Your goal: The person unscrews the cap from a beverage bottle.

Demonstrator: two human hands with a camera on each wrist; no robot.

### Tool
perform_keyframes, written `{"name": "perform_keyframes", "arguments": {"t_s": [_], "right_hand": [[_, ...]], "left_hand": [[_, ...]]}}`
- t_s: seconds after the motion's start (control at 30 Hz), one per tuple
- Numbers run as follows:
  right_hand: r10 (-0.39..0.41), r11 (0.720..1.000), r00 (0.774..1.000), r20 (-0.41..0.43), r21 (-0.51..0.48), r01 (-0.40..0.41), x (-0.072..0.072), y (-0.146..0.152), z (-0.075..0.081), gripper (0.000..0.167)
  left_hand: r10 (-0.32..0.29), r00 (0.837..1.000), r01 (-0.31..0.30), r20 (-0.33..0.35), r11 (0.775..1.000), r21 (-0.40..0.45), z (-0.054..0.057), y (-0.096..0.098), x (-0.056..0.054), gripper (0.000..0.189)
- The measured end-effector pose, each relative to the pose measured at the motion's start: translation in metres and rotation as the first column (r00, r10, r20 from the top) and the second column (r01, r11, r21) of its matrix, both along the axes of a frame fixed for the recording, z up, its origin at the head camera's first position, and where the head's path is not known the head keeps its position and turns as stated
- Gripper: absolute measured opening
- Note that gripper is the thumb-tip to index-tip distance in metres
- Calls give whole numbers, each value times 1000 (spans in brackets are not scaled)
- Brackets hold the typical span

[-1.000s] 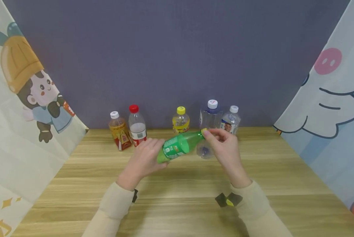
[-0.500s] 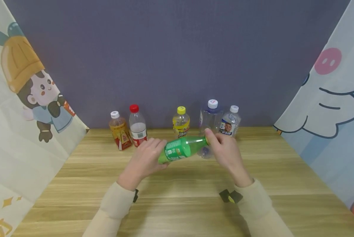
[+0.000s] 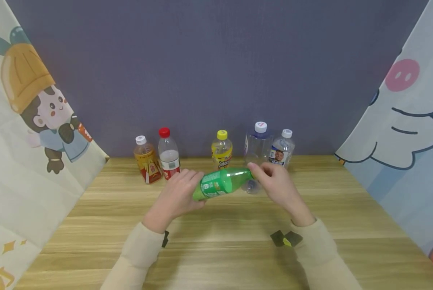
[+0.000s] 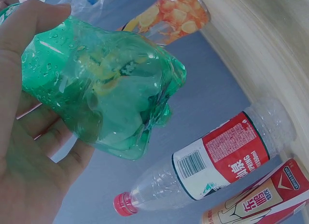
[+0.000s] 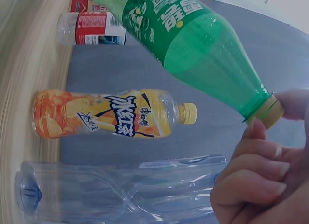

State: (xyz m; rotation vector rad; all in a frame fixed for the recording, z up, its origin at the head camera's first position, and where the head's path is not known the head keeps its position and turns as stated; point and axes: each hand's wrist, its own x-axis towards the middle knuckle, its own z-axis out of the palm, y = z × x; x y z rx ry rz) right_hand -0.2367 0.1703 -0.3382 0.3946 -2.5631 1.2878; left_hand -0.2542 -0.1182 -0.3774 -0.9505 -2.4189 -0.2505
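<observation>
A green plastic bottle (image 3: 221, 182) is held tilted above the table, its neck toward the right. My left hand (image 3: 178, 191) grips it round the lower body; the left wrist view shows the ridged base (image 4: 140, 98) past the thumb. At the other end my right hand (image 3: 276, 183) pinches the yellow cap (image 5: 266, 113) between thumb and forefinger. The cap sits on the neck in the right wrist view. Right behind the bottle stands a yellow-capped iced tea bottle (image 3: 221, 151).
Along the back stand a white-capped amber bottle (image 3: 147, 163), a red-capped clear bottle (image 3: 168, 155), a large clear bottle (image 3: 258, 145) and a small white-capped water bottle (image 3: 282, 149). The wooden table (image 3: 216, 249) meets a grey-blue partition (image 3: 209, 72) behind them.
The right hand has turned at the cap and its wrist has shifted slightly right and down. The green bottle has tipped a little nearer level. The left hand has hardly moved.
</observation>
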Motion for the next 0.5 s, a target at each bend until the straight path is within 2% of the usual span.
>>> {"name": "perform_keyframes", "arguments": {"t_s": [0.3,0.5], "right_hand": [[81,996,993,-87,46,-78,1,4,0,35],[142,987,974,-175,99,-126,-1,5,-3,24]], "left_hand": [[-2,999,1,37,1000,8,2,0,1,75],[10,999,-11,45,1000,1,1,-2,0,75]]}}
